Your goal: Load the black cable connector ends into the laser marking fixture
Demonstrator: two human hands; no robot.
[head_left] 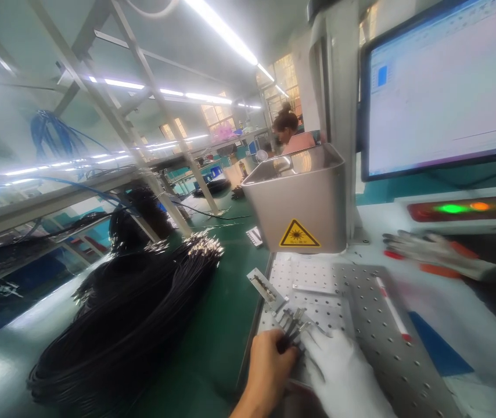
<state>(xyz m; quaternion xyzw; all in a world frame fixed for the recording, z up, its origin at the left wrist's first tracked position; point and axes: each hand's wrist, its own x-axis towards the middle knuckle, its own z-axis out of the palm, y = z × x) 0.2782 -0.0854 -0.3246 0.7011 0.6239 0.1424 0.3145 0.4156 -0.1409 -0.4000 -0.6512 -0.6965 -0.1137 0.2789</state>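
Observation:
My bare left hand (272,363) is closed, thumb and fingers pinching at a cluster of small silvery metal parts (292,320). Against the same cluster from the right, the fingers of my right hand (339,368), in a white glove, are closed on it. Blur hides the exact kind of these parts. They lie at a metal fixture (268,289) with a slot, which extends away from my hands over a perforated metal plate (370,313). A flat metal bar (315,290) rests on the plate just beyond.
A metal housing (295,209) with a laser warning sign stands behind the plate. Bundled black cables (143,325) lie left on the green table. At right are a red-and-white marker (392,307), a glove (439,255), a lit indicator panel (466,209) and a monitor (444,93). A person (294,130) sits beyond.

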